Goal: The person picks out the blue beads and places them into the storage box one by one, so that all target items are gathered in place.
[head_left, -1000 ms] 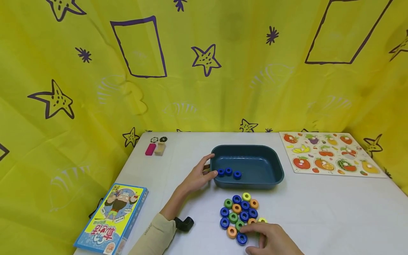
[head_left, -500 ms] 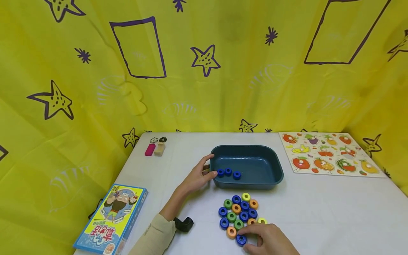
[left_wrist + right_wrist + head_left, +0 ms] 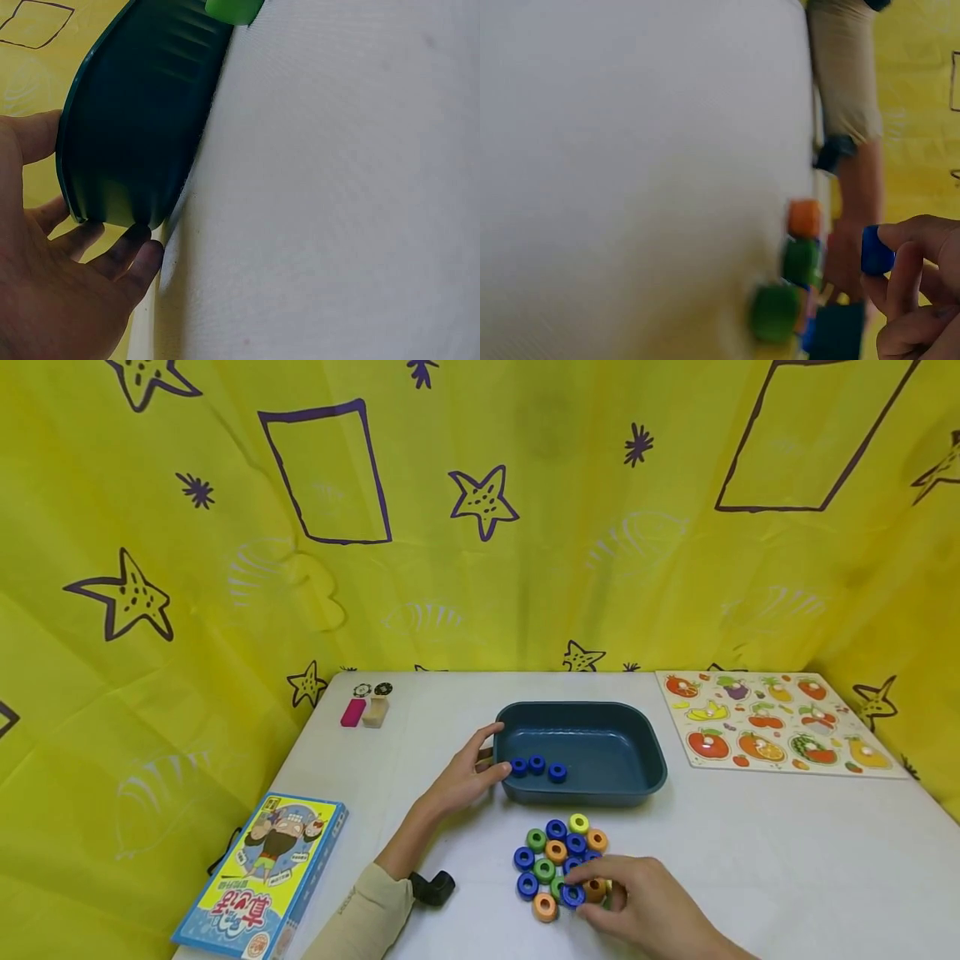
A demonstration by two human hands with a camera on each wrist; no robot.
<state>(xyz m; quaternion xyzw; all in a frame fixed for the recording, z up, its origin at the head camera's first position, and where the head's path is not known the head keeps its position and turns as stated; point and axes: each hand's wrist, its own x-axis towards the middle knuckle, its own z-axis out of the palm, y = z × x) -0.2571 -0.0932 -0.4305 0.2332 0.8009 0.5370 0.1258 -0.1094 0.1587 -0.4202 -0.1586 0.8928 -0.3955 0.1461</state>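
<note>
One blue ring [image 3: 876,253] comes up pinched in the right hand [image 3: 645,897], thinning the near cluster [image 3: 551,858], left hand [image 3: 463,781] gripping the tray [image 3: 600,752].

The left arm [image 3: 407,845], its sleeve [image 3: 367,914] ending below the wrist [image 3: 432,806], slants toward the far edge of the worktop [image 3: 787,860], left hand [image 3: 459,781] gripping, fingers [image 3: 141,271] apart; farther from that edge, the right hand [image 3: 648,900] pinches with thumb [image 3: 597,917] and index finger [image 3: 613,867].

Head view bright; wrist views dimmer; green bead [image 3: 774,313] blurred in right wrist view.
</note>
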